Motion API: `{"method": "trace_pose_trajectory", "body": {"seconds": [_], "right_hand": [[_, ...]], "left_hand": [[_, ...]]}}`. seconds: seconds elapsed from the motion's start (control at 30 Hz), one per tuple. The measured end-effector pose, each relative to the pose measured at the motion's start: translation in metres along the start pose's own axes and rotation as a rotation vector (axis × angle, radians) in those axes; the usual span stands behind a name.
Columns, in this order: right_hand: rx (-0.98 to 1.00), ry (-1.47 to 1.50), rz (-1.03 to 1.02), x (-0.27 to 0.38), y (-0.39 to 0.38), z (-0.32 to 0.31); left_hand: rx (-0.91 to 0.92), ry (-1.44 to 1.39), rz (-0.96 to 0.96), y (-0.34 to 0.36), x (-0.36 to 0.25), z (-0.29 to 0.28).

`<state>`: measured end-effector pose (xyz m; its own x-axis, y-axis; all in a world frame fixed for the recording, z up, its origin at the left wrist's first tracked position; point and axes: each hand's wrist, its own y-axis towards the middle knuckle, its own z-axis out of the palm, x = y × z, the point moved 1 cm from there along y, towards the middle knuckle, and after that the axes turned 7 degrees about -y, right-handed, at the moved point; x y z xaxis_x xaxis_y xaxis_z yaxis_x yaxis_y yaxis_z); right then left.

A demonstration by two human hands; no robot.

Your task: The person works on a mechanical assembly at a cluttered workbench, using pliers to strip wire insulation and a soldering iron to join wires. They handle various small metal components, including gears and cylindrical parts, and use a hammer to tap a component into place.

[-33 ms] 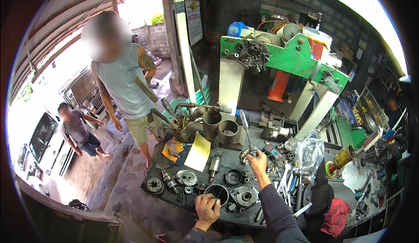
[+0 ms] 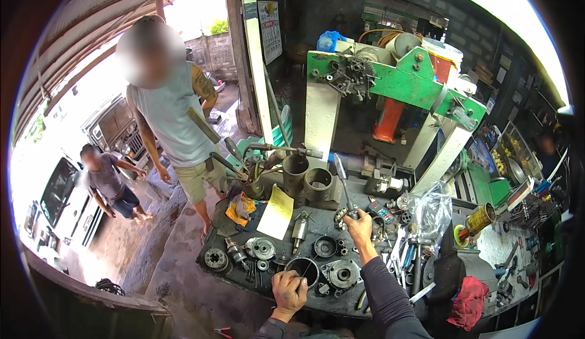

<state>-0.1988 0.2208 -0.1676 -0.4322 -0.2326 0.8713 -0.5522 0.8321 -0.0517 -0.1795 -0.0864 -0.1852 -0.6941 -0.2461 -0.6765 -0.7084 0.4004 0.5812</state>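
My right hand [image 2: 358, 225] is closed on a long metal tool [image 2: 342, 174] standing upright, beside a small metal part [image 2: 340, 218]. My left hand [image 2: 287, 289] is curled at the left rim of a round metal housing [image 2: 309, 269], pinching a thin metal rod. Between and around my hands lie a round black part [image 2: 325, 247], a flanged housing [image 2: 340, 274], a pale round cover [image 2: 262, 248] and a cylindrical metal piece [image 2: 299, 232]. A yellow sheet [image 2: 275, 211] lies behind them on the dark bench [image 2: 237, 278].
A person in a sleeveless top [image 2: 166, 120] stands left of the bench; another [image 2: 106, 174] is near a white vehicle [image 2: 64, 199]. Behind are metal cylinders [image 2: 295, 171] and a green frame [image 2: 390, 77]. Wrenches [image 2: 399, 250], a plastic bag [image 2: 429, 208] and a red cloth [image 2: 468, 302] lie right.
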Motion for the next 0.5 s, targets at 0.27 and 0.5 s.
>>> {"method": "trace_pose_trajectory", "body": {"seconds": [0.27, 0.5], "right_hand": [[0.023, 0.028, 0.060, -0.003, 0.002, 0.003], [0.029, 0.185, 0.029, 0.010, 0.011, 0.006]], "left_hand": [[0.001, -0.004, 0.005, 0.000, -0.001, 0.000], [-0.009, -0.020, 0.007, 0.007, 0.002, 0.003]]}}
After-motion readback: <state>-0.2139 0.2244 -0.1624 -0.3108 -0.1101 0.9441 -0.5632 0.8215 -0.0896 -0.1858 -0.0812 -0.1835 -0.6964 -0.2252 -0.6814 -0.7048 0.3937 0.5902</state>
